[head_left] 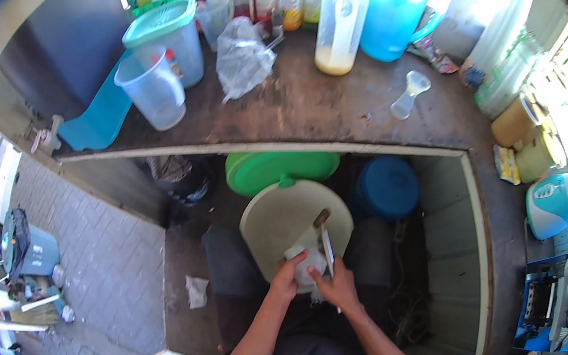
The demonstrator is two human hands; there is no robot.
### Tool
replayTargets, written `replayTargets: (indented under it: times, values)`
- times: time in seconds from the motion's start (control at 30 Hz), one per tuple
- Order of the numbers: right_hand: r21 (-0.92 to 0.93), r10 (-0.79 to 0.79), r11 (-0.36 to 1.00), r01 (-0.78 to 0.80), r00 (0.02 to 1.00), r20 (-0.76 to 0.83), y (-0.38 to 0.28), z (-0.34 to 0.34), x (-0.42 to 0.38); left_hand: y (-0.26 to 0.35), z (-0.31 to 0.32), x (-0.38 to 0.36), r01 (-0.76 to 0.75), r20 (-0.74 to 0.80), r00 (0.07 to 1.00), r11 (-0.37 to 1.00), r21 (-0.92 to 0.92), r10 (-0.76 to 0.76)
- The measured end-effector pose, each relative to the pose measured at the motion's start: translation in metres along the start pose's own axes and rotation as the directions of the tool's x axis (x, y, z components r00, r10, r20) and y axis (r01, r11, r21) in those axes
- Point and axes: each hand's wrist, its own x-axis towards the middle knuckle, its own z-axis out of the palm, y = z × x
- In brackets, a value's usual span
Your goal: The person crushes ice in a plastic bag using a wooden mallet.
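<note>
My left hand (pixel 289 276) is closed on a whitish, partly see-through lump (pixel 307 262) whose kind I cannot make out. My right hand (pixel 338 288) is closed around a long, narrow metal tool (pixel 327 246) with a brown end pointing away from me. The tool stands against the right side of the lump, and my right thumb is near the lump. Both hands are over the near rim of a pale, round bucket (pixel 261 219) between my knees. Part of the tool is hidden by my right hand.
A green lid (pixel 243 176) lies behind the bucket, with a blue lidded container (pixel 388 187) on its right. Above is a brown counter (pixel 217 125) holding jugs, a plastic bag (pixel 244 58) and a bottle (pixel 341 22). A stove (pixel 563 297) stands at right.
</note>
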Motion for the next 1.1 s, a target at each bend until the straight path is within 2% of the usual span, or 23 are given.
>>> replayTargets:
  times: [0.03,0.1,0.13,0.17,0.23,0.3,0.37,0.4,0.47,0.5,0.57,0.63,0.7,0.77,0.8,0.87,0.9,0.93,0.97,1.03,1.07,1.1]
  values:
    - [-0.123,0.091,0.989,-0.084,0.995,0.052,-0.002,-0.004,-0.003,0.002,0.005,-0.002,0.012,-0.017,1.0,1.0,-0.01,-0.012]
    - [-0.113,0.132,0.985,-0.128,0.991,0.029,0.005,-0.002,-0.006,-0.007,0.004,-0.004,0.006,-0.037,0.999,1.0,-0.024,-0.007]
    - [-0.091,0.18,0.98,-0.179,0.984,0.011,0.007,0.001,-0.005,-0.016,0.0,0.0,-0.051,-0.061,0.997,0.997,0.058,0.055]
    - [-0.087,0.157,0.984,-0.157,0.988,0.0,0.009,0.004,-0.004,-0.019,0.001,0.004,-0.111,-0.077,0.99,0.984,0.139,0.122]
    - [0.039,0.087,0.996,-0.085,0.994,-0.065,0.015,0.008,-0.003,-0.024,0.001,0.004,-0.135,-0.026,0.99,0.982,0.132,0.139]
    - [0.061,0.127,0.99,-0.125,0.991,-0.032,0.021,0.01,0.007,-0.014,0.01,-0.011,-0.146,0.01,0.989,0.981,0.131,0.146]
    - [0.342,0.115,0.927,-0.152,0.985,0.127,0.022,0.007,0.016,0.002,0.02,-0.027,-0.004,0.129,0.991,0.988,-0.152,0.024]
    - [0.35,0.103,0.926,-0.14,0.987,0.123,0.025,0.008,0.021,0.007,0.016,-0.026,-0.014,0.134,0.99,0.989,-0.144,0.034]
    - [0.377,0.073,0.914,-0.149,0.975,0.208,0.028,0.006,0.028,0.008,-0.004,-0.026,-0.008,0.021,1.0,0.994,0.109,0.006]
    - [0.378,0.069,0.914,-0.146,0.976,0.208,0.026,0.005,0.029,0.006,-0.021,-0.019,-0.012,0.022,1.0,0.994,0.11,0.01]
    - [0.474,0.155,0.839,-0.266,0.953,0.26,0.007,-0.002,0.03,0.001,-0.048,-0.008,0.006,-0.259,0.962,0.942,0.337,0.086]
    - [0.473,0.186,0.823,-0.314,0.936,0.297,0.005,-0.009,0.029,0.012,-0.049,-0.014,-0.062,-0.275,0.939,0.889,0.454,0.206]
    - [0.465,0.199,0.814,-0.348,0.919,0.34,-0.005,-0.02,0.038,0.018,-0.059,-0.001,-0.214,-0.16,0.89,0.7,0.681,0.427]
    - [0.432,0.179,0.816,-0.384,0.878,0.444,-0.02,-0.041,0.032,0.034,-0.054,0.005,-0.187,-0.128,0.879,0.58,0.793,0.458]
    - [0.413,0.188,0.819,-0.398,0.867,0.461,-0.023,-0.049,0.029,0.039,-0.052,0.011,-0.192,-0.126,0.881,0.588,0.785,0.456]
    - [0.469,0.085,0.818,-0.334,0.875,0.476,-0.03,-0.063,0.026,0.052,-0.043,0.021,-0.202,-0.124,0.882,0.602,0.772,0.455]
    - [0.459,0.091,0.822,-0.339,0.872,0.48,-0.034,-0.067,0.022,0.059,-0.038,0.023,-0.131,-0.104,0.967,0.802,0.583,0.234]
    - [0.47,0.093,0.818,-0.331,0.883,0.461,-0.037,-0.071,0.019,0.061,-0.033,0.024,-0.003,-0.02,1.0,0.931,0.365,0.011]
    - [0.483,0.092,0.815,-0.32,0.894,0.438,-0.039,-0.074,0.017,0.06,-0.026,0.023,-0.001,-0.017,1.0,0.933,0.36,0.008]
    - [0.49,0.067,0.817,-0.304,0.894,0.443,-0.043,-0.076,0.015,0.059,-0.016,0.022,0.072,0.181,0.977,0.973,0.218,-0.112]
    - [0.498,0.043,0.817,-0.29,0.892,0.45,-0.042,-0.077,0.013,0.054,-0.013,0.022,0.076,0.182,0.976,0.974,0.212,-0.116]
    - [0.493,0.047,0.82,-0.291,0.892,0.449,-0.039,-0.078,0.013,0.05,-0.011,0.022,0.093,0.177,0.973,0.954,0.286,-0.148]
